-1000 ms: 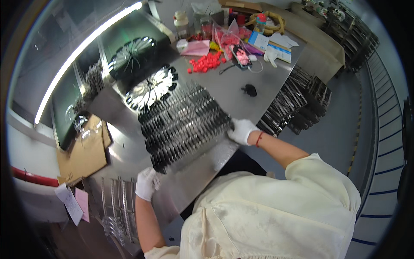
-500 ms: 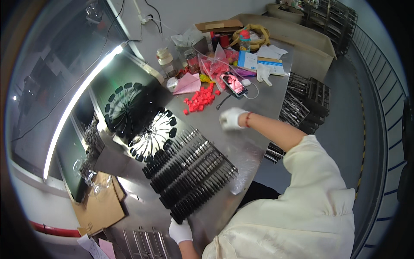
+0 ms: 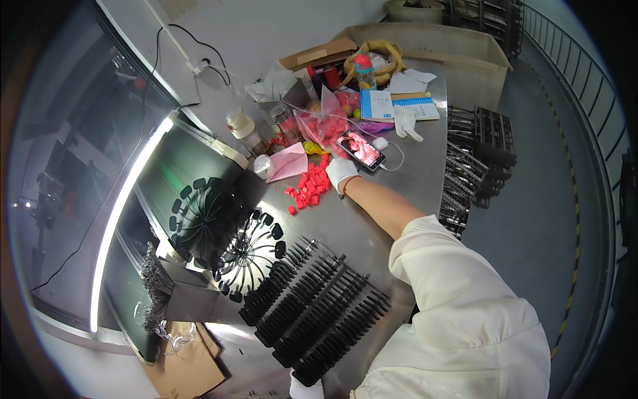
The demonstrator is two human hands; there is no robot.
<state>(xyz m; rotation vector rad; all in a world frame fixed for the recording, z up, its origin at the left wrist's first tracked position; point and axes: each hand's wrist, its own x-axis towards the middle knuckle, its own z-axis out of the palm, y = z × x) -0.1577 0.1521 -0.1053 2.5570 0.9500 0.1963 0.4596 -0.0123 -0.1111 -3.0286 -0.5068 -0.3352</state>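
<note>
Two gloved hands, well apart: right hand [image 3: 341,173] at edge of one red block pile [image 3: 311,185], beside one phone [image 3: 361,150] on metal table [image 3: 345,226]; left hand [image 3: 306,388] at near end of four rows of black pieces [image 3: 312,316]. Can't tell either grip.
</note>
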